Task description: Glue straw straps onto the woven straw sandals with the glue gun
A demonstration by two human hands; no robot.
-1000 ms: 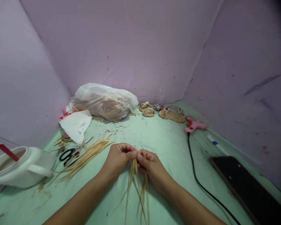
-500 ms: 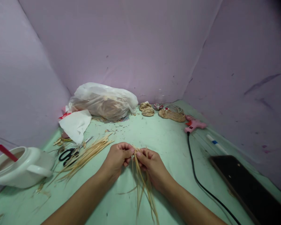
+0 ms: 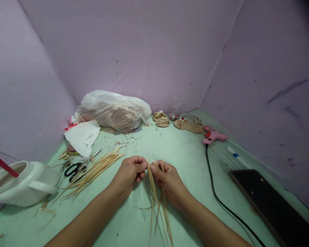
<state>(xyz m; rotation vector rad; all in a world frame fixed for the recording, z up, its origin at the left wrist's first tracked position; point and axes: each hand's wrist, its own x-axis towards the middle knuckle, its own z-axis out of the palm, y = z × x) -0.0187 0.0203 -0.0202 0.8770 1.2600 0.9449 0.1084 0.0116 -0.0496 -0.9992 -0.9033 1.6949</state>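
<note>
Close together over the green table, both hands pinch the upper end of some pale straw-like fibre strands. My left hand is closed, its thumb and fingertips on the strands from the left. From the right, my right hand grips them too, closed, with strands passing between its fingers. The loose ends hang down toward the table's front. Fingertips hide how the strands meet at the top. Left of my left hand lies a bundle of similar strands, partly over black-handled scissors.
A white pot with a red stick stands at left. Behind are a filled plastic bag, white paper and woven fibre pieces. At right lie a pink glue gun, its cord and a phone.
My fingertips have drawn slightly apart at the top of the strands. The hanging ends have shifted and spread a little. Other things stay where they were.
</note>
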